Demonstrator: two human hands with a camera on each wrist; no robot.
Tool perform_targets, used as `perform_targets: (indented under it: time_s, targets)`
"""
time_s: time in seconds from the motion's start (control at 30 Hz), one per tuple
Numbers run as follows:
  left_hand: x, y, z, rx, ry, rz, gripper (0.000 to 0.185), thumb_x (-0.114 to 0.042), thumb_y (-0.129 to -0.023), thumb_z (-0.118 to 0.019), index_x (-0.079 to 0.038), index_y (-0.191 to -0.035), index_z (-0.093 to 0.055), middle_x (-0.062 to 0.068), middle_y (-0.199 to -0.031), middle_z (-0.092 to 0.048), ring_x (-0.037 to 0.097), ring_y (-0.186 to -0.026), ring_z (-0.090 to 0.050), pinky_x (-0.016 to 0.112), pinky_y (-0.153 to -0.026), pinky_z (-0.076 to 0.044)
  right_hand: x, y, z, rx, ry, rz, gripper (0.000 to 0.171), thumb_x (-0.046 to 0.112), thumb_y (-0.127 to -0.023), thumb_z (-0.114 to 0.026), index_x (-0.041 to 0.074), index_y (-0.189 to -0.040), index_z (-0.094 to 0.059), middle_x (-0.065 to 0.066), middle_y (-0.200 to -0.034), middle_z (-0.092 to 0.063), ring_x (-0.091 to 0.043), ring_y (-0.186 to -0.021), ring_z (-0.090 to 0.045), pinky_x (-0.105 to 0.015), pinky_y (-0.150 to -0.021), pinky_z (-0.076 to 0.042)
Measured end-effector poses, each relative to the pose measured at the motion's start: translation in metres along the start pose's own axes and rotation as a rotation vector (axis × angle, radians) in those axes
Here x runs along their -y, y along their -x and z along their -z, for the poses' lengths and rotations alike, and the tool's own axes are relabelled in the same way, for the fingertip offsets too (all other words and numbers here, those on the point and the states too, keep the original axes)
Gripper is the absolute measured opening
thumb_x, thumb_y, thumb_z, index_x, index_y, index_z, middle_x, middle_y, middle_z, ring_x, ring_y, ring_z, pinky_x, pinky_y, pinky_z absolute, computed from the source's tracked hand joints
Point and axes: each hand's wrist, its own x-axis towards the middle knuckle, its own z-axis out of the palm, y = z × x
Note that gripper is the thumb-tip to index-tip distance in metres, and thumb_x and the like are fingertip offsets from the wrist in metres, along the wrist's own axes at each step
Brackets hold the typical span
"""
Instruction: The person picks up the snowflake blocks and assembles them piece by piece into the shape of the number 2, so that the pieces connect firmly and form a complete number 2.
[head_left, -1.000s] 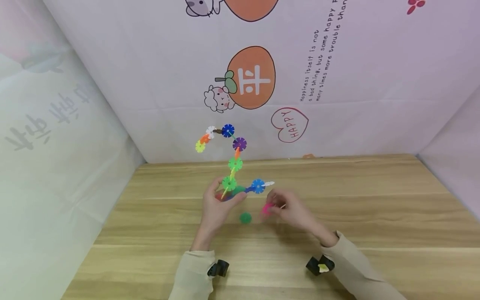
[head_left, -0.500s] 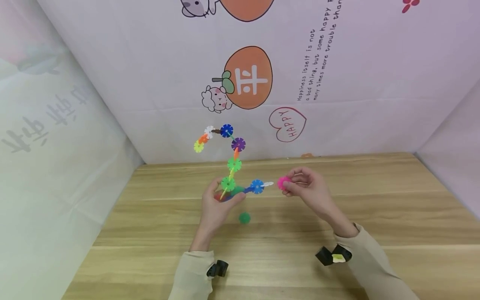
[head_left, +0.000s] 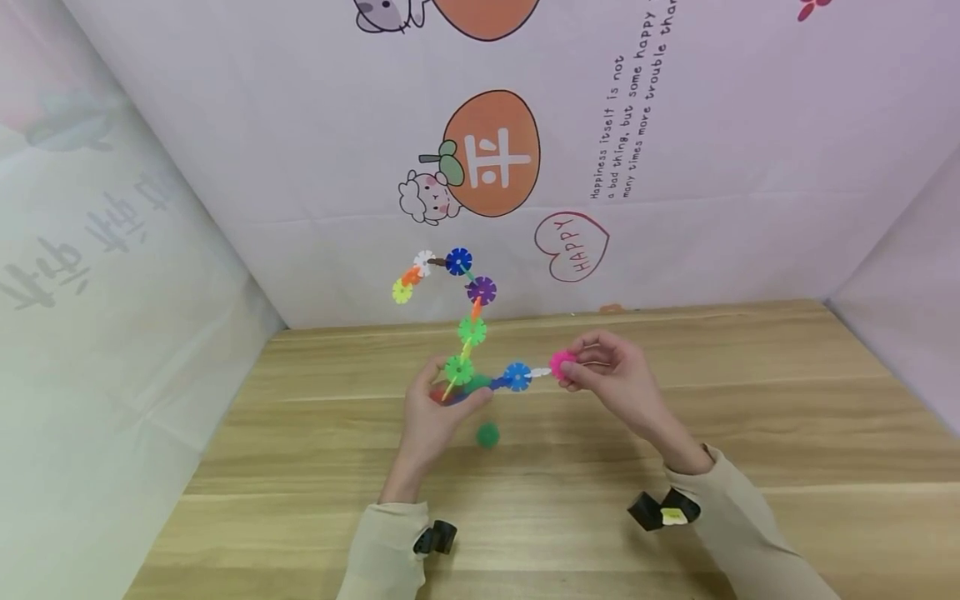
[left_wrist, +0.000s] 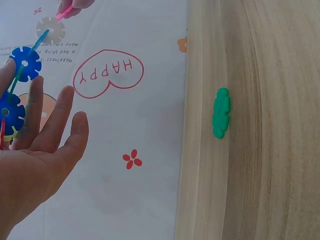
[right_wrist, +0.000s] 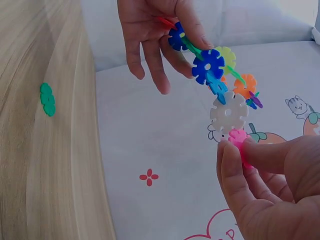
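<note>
My left hand (head_left: 437, 421) holds a chain of interlocking plastic snowflake discs (head_left: 481, 291) above the table, pinching it near blue discs (right_wrist: 208, 66) between thumb and fingers. From there the chain curves up into a hook and also runs right to a white disc (right_wrist: 227, 114). Between thumb and forefinger, my right hand (head_left: 622, 383) pinches a pink snowflake disc (head_left: 561, 365). In the right wrist view, the pink disc meets the white disc's rim; how deep their slots engage, I cannot tell. Part of the chain is hidden behind my left hand.
One loose green disc (head_left: 487, 434) lies flat on the wooden table (head_left: 562, 533), below and between my hands. A printed white cloth (head_left: 337, 167) hangs behind the table's back edge, with more cloth at both sides.
My right hand has lifted the pink disc up and rightward from near the tabletop, then brought it left against the white disc. My left hand keeps its hold on the chain, nearly still.
</note>
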Motion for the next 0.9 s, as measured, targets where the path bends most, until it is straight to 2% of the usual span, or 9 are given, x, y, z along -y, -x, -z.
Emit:
perform_targets:
  time_s: [0.13, 0.27, 0.37, 0.5, 0.63, 0.9]
  targets:
    - [-0.0001, 0.0008, -0.0005, 0.018, 0.016, 0.014, 0.042, -0.018, -0.08, -0.08, -0.004, -0.111, -0.055, 0.008, -0.09, -0.069, 0.022, -0.083, -0.069, 0.033, -0.072, -0.056, -0.0007, 0.0013, -0.0004, 0.024, 0.003, 0.049, 0.017, -0.007, -0.086, -0.065, -0.01, -0.1, -0.054, -0.022, -0.091, -0.068, -0.018, -0.074, -0.069, -0.036, -0.066, -0.059]
    - [0.0012, 0.0004, -0.0007, 0.027, 0.016, 0.018, 0.044, -0.019, -0.08, -0.079, -0.002, -0.113, -0.055, 0.008, -0.091, -0.069, 0.024, -0.084, -0.069, 0.034, -0.072, -0.055, -0.0018, 0.0013, -0.0015, 0.014, 0.011, 0.095, 0.016, -0.007, -0.086, -0.065, -0.01, -0.099, -0.055, -0.02, -0.088, -0.069, -0.017, -0.072, -0.069, -0.034, -0.064, -0.059]
    - [0.0022, 0.0004, -0.0014, 0.023, 0.006, 0.018, 0.041, -0.022, -0.081, -0.079, -0.007, -0.112, -0.057, 0.009, -0.091, -0.069, 0.026, -0.085, -0.069, 0.035, -0.072, -0.055, -0.0025, 0.0011, -0.0024, -0.006, 0.03, 0.115, 0.016, -0.007, -0.086, -0.066, -0.009, -0.098, -0.057, -0.022, -0.087, -0.069, -0.015, -0.07, -0.068, -0.03, -0.061, -0.058]
    - [0.0026, 0.0005, -0.0031, 0.011, -0.002, 0.015, 0.037, -0.023, -0.082, -0.078, -0.013, -0.111, -0.058, 0.009, -0.09, -0.069, 0.023, -0.083, -0.069, 0.035, -0.074, -0.056, -0.0029, 0.0011, -0.0035, -0.023, 0.051, 0.14, 0.015, -0.007, -0.085, -0.067, -0.008, -0.097, -0.058, -0.024, -0.087, -0.068, -0.013, -0.069, -0.068, -0.031, -0.06, -0.058]
    - [0.002, 0.0004, -0.0043, 0.005, 0.002, 0.018, 0.037, -0.022, -0.081, -0.078, -0.012, -0.111, -0.058, 0.008, -0.09, -0.071, 0.02, -0.082, -0.07, 0.034, -0.075, -0.056, -0.004, 0.0013, -0.0043, -0.035, 0.078, 0.171, 0.014, -0.007, -0.084, -0.068, -0.007, -0.096, -0.06, -0.024, -0.086, -0.069, -0.013, -0.068, -0.068, -0.031, -0.059, -0.058]
    - [0.0027, 0.0013, -0.0051, -0.022, -0.022, 0.012, 0.035, -0.027, -0.08, -0.079, -0.016, -0.108, -0.061, 0.008, -0.092, -0.07, 0.02, -0.079, -0.069, 0.031, -0.068, -0.056, -0.0079, 0.002, -0.0074, -0.065, 0.081, 0.2, 0.013, -0.01, -0.082, -0.069, -0.007, -0.092, -0.06, -0.024, -0.082, -0.069, -0.014, -0.066, -0.068, -0.031, -0.058, -0.058]
